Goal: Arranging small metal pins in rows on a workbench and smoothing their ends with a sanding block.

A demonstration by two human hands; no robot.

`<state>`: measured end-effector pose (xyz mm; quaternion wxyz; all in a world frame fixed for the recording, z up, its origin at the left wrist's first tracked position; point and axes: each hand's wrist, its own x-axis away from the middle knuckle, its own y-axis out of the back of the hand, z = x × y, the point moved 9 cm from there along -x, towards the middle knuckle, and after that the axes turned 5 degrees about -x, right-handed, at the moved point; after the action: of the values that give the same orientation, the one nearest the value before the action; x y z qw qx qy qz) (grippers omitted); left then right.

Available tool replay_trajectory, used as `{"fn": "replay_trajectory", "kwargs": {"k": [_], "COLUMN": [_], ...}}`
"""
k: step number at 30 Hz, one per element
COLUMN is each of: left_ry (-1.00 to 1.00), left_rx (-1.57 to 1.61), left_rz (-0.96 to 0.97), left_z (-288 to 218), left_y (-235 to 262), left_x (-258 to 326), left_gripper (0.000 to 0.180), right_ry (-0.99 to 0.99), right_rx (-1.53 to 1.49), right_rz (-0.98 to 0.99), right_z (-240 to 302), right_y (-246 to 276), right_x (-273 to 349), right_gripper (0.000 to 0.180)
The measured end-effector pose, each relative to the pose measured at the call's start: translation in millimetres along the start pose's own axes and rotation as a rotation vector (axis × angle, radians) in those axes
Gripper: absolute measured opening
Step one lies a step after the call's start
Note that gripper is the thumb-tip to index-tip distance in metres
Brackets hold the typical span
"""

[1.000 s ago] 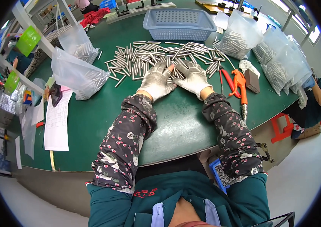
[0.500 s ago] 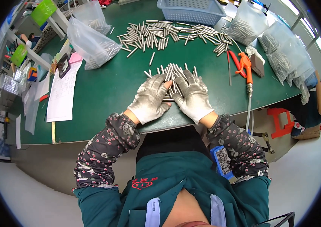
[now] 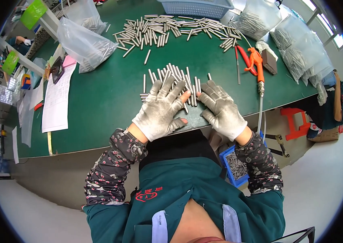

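A small pile of shiny metal pins (image 3: 188,83) lies near the front edge of the green table. My left hand (image 3: 159,107), in a grey-white glove with some bare fingertips, rests flat over the pile's left part, fingers spread and holding nothing. To the right, my right hand (image 3: 221,107) is gloved alike. Its fingers are stretched out on the table beside the pins, its index fingertip close to the pile's right side. Pins under the left palm are partly hidden. Farther back a larger heap of similar pins (image 3: 155,30) spreads out.
A blue basket (image 3: 195,8) stands at the back. Bags of pins (image 3: 84,44) sit left, more bags (image 3: 295,50) right. An orange air gun (image 3: 256,60) with a hose, red-handled tool and brown block lie right. Paper sheet (image 3: 58,97) at left; blue bin (image 3: 236,164) below the table.
My hands have moved apart, the right one going right, off the pile. The pins between them are more spread out. The whole view has shifted slightly.
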<state>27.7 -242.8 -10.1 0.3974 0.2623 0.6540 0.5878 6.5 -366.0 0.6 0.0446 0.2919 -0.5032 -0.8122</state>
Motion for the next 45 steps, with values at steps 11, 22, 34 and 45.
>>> {"fn": "replay_trajectory", "kwargs": {"k": [11, 22, 34, 45], "left_ry": [-0.013, -0.094, -0.063, -0.05], "left_rx": [0.0, 0.02, -0.011, 0.016], "left_rz": [0.094, 0.054, 0.012, -0.004], "left_z": [3.3, -21.4, -24.9, -25.8], "left_y": [-1.6, -9.6, -8.6, -9.3], "left_x": [5.2, -50.8, -64.1, -63.3], "left_gripper": [0.075, 0.075, 0.068, 0.075], "right_ry": [-0.089, -0.1, -0.216, -0.119], "right_rx": [-0.109, 0.012, -0.007, 0.058], "right_rz": [-0.053, -0.04, -0.051, 0.013], "right_z": [-20.6, -44.3, -59.5, -71.5], "right_y": [23.2, 18.1, 28.7, 23.3], "right_x": [6.3, -0.4, -7.8, -21.3], "right_gripper": [0.04, 0.034, 0.023, 0.019]}}
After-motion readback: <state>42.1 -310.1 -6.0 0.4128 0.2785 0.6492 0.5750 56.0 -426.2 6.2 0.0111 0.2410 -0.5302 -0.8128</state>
